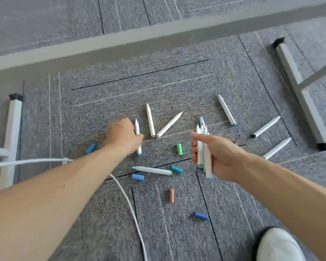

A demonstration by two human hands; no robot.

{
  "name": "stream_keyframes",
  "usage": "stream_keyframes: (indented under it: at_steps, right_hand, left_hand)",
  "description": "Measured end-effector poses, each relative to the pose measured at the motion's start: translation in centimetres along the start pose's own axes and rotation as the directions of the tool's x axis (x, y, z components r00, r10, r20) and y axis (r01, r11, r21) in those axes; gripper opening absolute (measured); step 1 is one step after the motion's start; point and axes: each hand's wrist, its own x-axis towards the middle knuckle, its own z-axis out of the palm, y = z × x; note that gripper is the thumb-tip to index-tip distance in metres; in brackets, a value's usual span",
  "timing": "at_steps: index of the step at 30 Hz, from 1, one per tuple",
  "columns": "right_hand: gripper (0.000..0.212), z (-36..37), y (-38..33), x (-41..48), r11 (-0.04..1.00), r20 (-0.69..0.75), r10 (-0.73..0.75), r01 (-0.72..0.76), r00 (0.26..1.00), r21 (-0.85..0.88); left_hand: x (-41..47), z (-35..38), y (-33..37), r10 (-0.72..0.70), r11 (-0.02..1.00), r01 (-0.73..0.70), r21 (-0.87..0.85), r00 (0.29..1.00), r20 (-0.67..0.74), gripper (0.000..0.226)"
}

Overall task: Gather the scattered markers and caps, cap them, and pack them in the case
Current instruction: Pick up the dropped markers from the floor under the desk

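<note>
Early going from where I sit: the right hand (215,157) grips a bundle of white uncapped markers (200,151), and the left hand (124,136) curls round a white marker with a blue end (137,127) on the grey carpet floor (177,87). Loose white markers (150,120) lie beyond both hands, small coloured plastic caps (179,149) between them; nothing capped, no case in view
</note>
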Motion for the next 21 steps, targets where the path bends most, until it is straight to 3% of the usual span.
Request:
stream_keyframes:
  at_steps: [4,7,8,11,14,16,19,21]
  right_hand:
    - [0.036,0.5,0.8,-0.3,0.997,-0.008,-0.014,0.015,1.000,0.077]
    - [0.057,0.3,0.9,-0.8,0.992,0.027,-0.042,0.039,0.999,0.117]
    - [0.063,0.2,0.9,-1.1,0.992,0.060,-0.047,0.040,0.997,0.122]
    - [0.054,0.5,0.8,-2.4,0.986,0.146,-0.052,0.028,0.988,0.165]
    - [0.036,0.9,1.0,-3.0,0.980,0.058,-0.083,0.071,0.995,0.186]
    - [0.036,1.0,1.2,-3.1,0.982,-0.020,-0.087,0.089,0.996,0.169]
    - [0.035,0.7,1.5,-2.9,0.986,-0.141,-0.097,0.114,0.985,0.121]
    - [0.034,0.8,1.8,-3.0,0.989,-0.132,-0.102,0.115,0.986,0.096]
  left_hand:
    - [-2.0,-1.2,1.7,0.008,0.998,-0.004,-0.062,0.997,0.070,0.010]
    - [-6.0,-2.5,5.3,0.210,0.881,-0.112,-0.459,0.963,0.167,0.009]
    - [-7.5,-2.7,6.7,0.301,0.837,-0.166,-0.522,0.935,0.186,0.010]
    - [-10.7,-2.1,9.3,0.426,0.806,-0.299,-0.510,0.892,0.149,0.015]
    - [-11.7,-1.9,9.7,0.456,0.779,-0.355,-0.517,0.887,0.078,0.019]
    - [-11.9,-2.3,8.8,0.496,0.746,-0.378,-0.549,0.864,0.079,0.026]
    - [-12.2,-3.0,6.7,0.631,0.711,-0.504,-0.490,0.765,0.129,0.051]
    - [-12.3,-2.9,5.8,0.702,0.699,-0.607,-0.378,0.685,0.197,0.066]
